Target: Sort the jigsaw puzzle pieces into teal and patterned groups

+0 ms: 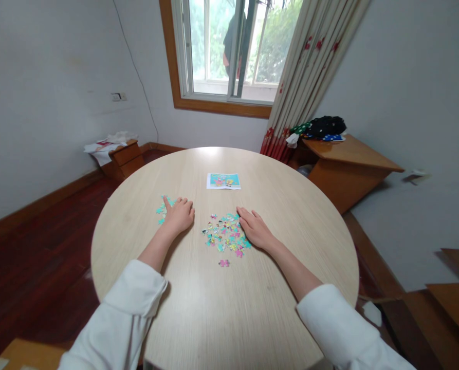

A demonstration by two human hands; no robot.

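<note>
My left hand (179, 214) rests palm down on the table with its fingers spread, beside a small group of turquoise puzzle pieces (160, 210) that it partly covers. At the right edge of a larger heap of mixed puzzle pieces (225, 232) lies my right hand (254, 227), fingers stretched out and touching or covering some of the edge pieces. The heap is turquoise, pink, yellow and white. One pink puzzle piece (224, 263) sits apart, nearer to me. Beyond the heap is a printed picture sheet (223, 181) with cartoon figures on turquoise.
The round pale wooden table (214, 318) fills the middle. Behind it are a window (229, 51) and a long curtain (306, 67). A wooden cabinet (329, 174) with dark cloth on top stands at the right, and a small wooden stand (127, 159) at the left.
</note>
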